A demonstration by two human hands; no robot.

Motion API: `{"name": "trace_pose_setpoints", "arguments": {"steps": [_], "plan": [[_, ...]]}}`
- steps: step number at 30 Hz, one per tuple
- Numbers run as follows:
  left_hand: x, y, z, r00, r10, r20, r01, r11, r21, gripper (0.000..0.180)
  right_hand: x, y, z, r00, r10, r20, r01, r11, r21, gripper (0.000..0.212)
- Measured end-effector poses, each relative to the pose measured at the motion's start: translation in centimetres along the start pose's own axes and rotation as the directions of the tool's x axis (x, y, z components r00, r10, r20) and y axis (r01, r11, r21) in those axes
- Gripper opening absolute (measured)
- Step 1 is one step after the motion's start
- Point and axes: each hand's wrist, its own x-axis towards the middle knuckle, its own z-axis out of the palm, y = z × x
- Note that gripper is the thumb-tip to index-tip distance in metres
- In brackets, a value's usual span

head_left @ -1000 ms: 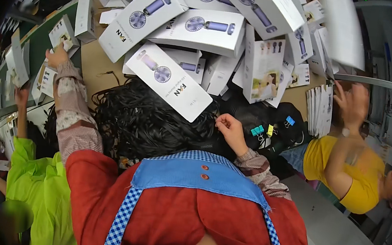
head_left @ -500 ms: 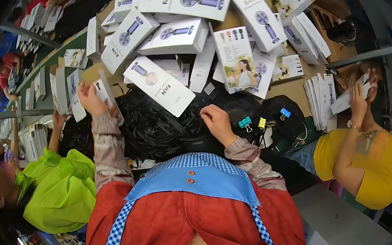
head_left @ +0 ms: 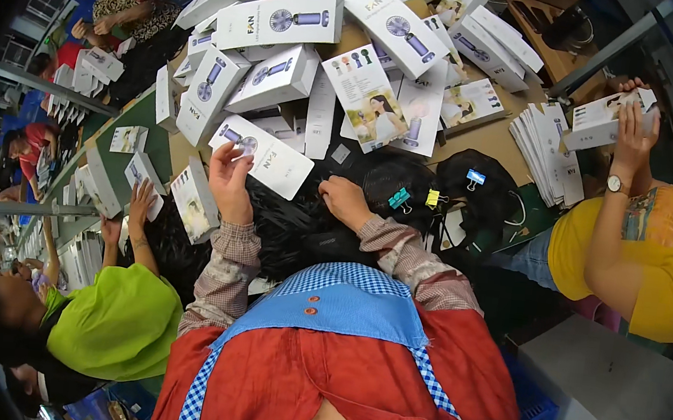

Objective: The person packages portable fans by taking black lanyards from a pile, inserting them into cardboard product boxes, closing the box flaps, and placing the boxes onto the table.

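Tan tabletop; white box partly under L fingers, half-curled; R fingers curled; grips unclear.

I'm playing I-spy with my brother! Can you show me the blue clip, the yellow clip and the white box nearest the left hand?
Blue clip (head_left: 475, 177): head view, middle of its body.
Yellow clip (head_left: 433, 198): head view, on its body.
White box (head_left: 278, 165): head view, middle of its upper face.
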Motion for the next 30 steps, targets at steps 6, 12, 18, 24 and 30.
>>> {"name": "trace_pose_setpoints", "arguments": {"steps": [6, 12, 18, 24, 30], "plan": [[-0.3, 0.3, 1.6, 0.982, -0.064, 0.175, 0.036, 0.987, 0.159, 0.04, -0.8, -3.0, -7.2, 0.967, 0.043, -0.25, 0.029, 0.961, 0.276, 0.01], [-7.1, 3.9, 8.6, 0.743, 0.068, 0.665, -0.06, 0.998, -0.034, 0.051, 0.3, -9.6, -16.5, 0.918, 0.005, -0.397, 0.21, 0.843, 0.496, 0.01], [-7.6, 2.8, 9.5, 0.373, -0.296, 0.879, 0.059, 0.954, 0.296, 0.016, -2.5, -7.9, -25.1, 0.792, 0.557, -0.25, 0.35, -0.079, 0.933, 0.009], [-5.7, 6.3, 7.7, 0.626, -0.062, 0.777, 0.005, 0.997, 0.075, 0.024, -2.8, -3.0, -20.3, 0.866, 0.431, -0.254, 0.329, -0.11, 0.938, 0.012], [-5.8, 9.0, 9.6, 0.624, -0.316, 0.715, 0.28, 0.944, 0.173, 0.021, -0.3, -7.4, -12.4, 0.966, -0.084, 0.244, -0.154, 0.57, 0.807, 0.053]]}}
